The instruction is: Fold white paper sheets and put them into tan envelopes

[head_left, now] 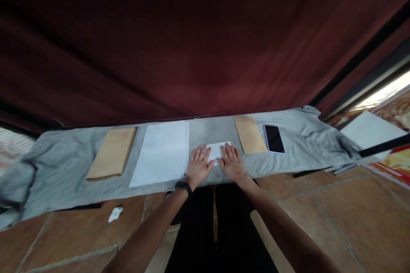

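Note:
My left hand (pixel 199 164) and my right hand (pixel 232 162) lie flat, fingers spread, on a small folded white paper (pixel 218 151) that rests on a grey cloth (pixel 64 175). A black band sits on my left wrist. To the left of my hands lies a stack of white sheets (pixel 162 152), and further left a brown envelope (pixel 112 152). To the right lies a second, narrower brown envelope (pixel 250 134), with a black phone (pixel 274 138) beside it.
A dark red curtain (pixel 192 42) hangs behind the cloth. The floor is brown tile (pixel 336 217), with a small crumpled white scrap (pixel 115 213) on it at the left. A white board (pixel 368 130) and printed material lie at the far right.

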`<state>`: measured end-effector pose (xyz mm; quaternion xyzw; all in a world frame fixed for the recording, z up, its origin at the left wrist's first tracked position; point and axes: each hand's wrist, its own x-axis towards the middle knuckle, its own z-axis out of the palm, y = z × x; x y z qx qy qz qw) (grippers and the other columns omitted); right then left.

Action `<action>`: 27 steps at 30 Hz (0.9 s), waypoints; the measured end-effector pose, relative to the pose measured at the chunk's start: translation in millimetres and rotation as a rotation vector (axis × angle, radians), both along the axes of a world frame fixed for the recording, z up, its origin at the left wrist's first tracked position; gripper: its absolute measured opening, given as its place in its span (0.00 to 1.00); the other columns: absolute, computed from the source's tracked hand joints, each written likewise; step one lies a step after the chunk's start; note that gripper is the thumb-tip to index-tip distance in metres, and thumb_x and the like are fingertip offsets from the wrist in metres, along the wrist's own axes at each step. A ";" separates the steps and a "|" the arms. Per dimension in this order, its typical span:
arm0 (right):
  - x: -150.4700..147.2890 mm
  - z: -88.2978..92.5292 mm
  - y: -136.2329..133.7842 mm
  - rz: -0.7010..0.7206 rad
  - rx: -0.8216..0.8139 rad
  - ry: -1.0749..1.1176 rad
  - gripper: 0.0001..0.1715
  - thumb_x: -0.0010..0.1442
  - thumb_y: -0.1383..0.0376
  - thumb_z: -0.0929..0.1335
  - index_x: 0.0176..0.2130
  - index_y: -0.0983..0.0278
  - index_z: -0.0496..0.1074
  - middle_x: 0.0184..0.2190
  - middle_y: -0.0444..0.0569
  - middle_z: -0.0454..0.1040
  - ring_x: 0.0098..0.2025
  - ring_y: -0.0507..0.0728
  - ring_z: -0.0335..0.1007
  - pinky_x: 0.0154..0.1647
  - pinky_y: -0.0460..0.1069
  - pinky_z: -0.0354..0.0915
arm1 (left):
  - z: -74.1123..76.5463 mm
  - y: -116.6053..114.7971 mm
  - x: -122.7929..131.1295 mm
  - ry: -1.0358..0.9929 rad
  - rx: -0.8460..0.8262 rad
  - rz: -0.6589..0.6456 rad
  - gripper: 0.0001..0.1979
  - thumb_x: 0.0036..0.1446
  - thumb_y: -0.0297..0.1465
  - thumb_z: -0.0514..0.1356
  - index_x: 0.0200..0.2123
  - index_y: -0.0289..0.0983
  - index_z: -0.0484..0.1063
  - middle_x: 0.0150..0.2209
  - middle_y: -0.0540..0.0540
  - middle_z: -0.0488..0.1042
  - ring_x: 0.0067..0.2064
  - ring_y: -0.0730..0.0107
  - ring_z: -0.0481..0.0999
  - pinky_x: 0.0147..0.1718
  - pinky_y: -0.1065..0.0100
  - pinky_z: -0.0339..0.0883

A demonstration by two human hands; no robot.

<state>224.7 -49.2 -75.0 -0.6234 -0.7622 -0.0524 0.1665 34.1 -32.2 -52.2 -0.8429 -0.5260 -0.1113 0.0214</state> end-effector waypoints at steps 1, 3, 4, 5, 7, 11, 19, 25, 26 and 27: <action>0.1 0.3 0.0 0.000 0.005 0.000 0.35 0.71 0.54 0.59 0.70 0.68 0.54 0.69 0.64 0.56 0.70 0.67 0.54 0.67 0.64 0.50 | 0.2 -0.1 0.1 -0.002 -0.001 0.001 0.30 0.69 0.44 0.46 0.68 0.38 0.58 0.70 0.40 0.58 0.71 0.55 0.54 0.68 0.46 0.50; 0.4 1.0 -0.1 0.000 0.008 -0.007 0.35 0.71 0.54 0.59 0.70 0.69 0.55 0.69 0.64 0.57 0.69 0.67 0.55 0.67 0.63 0.51 | 0.8 -0.3 0.2 -0.006 -0.001 0.001 0.30 0.69 0.44 0.46 0.69 0.37 0.57 0.70 0.39 0.58 0.72 0.55 0.54 0.68 0.46 0.50; 0.6 1.3 -0.2 0.002 0.011 -0.011 0.34 0.71 0.54 0.59 0.69 0.69 0.56 0.69 0.64 0.57 0.69 0.67 0.55 0.67 0.63 0.51 | 1.0 -0.4 0.2 -0.007 -0.001 0.001 0.30 0.69 0.44 0.46 0.69 0.37 0.57 0.70 0.39 0.58 0.72 0.55 0.53 0.68 0.46 0.49; 0.8 1.6 -0.3 0.004 0.016 -0.013 0.34 0.71 0.55 0.59 0.69 0.70 0.56 0.69 0.65 0.58 0.69 0.67 0.55 0.67 0.63 0.51 | 1.2 -0.5 0.2 -0.007 -0.002 0.001 0.30 0.69 0.44 0.46 0.69 0.36 0.57 0.70 0.38 0.58 0.72 0.55 0.53 0.68 0.46 0.49; 1.1 1.6 -0.5 0.010 0.035 -0.010 0.34 0.71 0.55 0.59 0.69 0.69 0.57 0.69 0.65 0.58 0.69 0.67 0.56 0.67 0.63 0.51 | 1.5 -0.7 0.1 -0.005 -0.005 0.001 0.30 0.69 0.44 0.47 0.69 0.35 0.57 0.70 0.38 0.57 0.72 0.55 0.53 0.68 0.47 0.49; 1.7 1.0 -0.9 0.018 0.059 -0.003 0.35 0.72 0.54 0.59 0.69 0.69 0.55 0.69 0.65 0.58 0.68 0.68 0.56 0.66 0.64 0.52 | 2.4 -2.0 0.5 0.001 -0.009 -0.003 0.29 0.69 0.42 0.47 0.68 0.33 0.57 0.71 0.38 0.56 0.72 0.55 0.53 0.69 0.48 0.49; 2.9 -2.4 -0.9 0.040 0.107 0.008 0.34 0.71 0.56 0.59 0.69 0.70 0.56 0.68 0.66 0.58 0.68 0.68 0.56 0.66 0.64 0.52 | 2.4 -4.7 0.5 0.008 -0.018 -0.171 0.24 0.71 0.40 0.48 0.66 0.39 0.62 0.69 0.43 0.60 0.71 0.62 0.56 0.69 0.54 0.50; 2.1 -6.6 0.0 0.031 0.090 0.002 0.34 0.71 0.56 0.59 0.69 0.72 0.57 0.69 0.66 0.56 0.69 0.69 0.54 0.66 0.64 0.50 | -0.4 -4.4 1.3 0.056 -0.025 -0.193 0.26 0.71 0.42 0.50 0.66 0.38 0.62 0.69 0.43 0.60 0.71 0.62 0.57 0.69 0.55 0.47; 2.0 -7.0 0.0 0.031 0.089 -0.003 0.34 0.72 0.55 0.59 0.69 0.72 0.57 0.69 0.66 0.56 0.69 0.69 0.54 0.66 0.64 0.50 | -1.0 -4.8 1.9 0.059 -0.024 -0.190 0.25 0.71 0.41 0.50 0.66 0.37 0.62 0.69 0.43 0.60 0.71 0.63 0.57 0.69 0.55 0.47; 2.1 -7.2 -0.1 0.032 0.090 -0.008 0.34 0.72 0.55 0.58 0.69 0.72 0.57 0.69 0.66 0.56 0.69 0.69 0.54 0.66 0.64 0.50 | -1.5 -5.2 2.6 0.061 -0.024 -0.187 0.24 0.71 0.40 0.50 0.65 0.37 0.63 0.69 0.43 0.61 0.71 0.63 0.57 0.69 0.56 0.46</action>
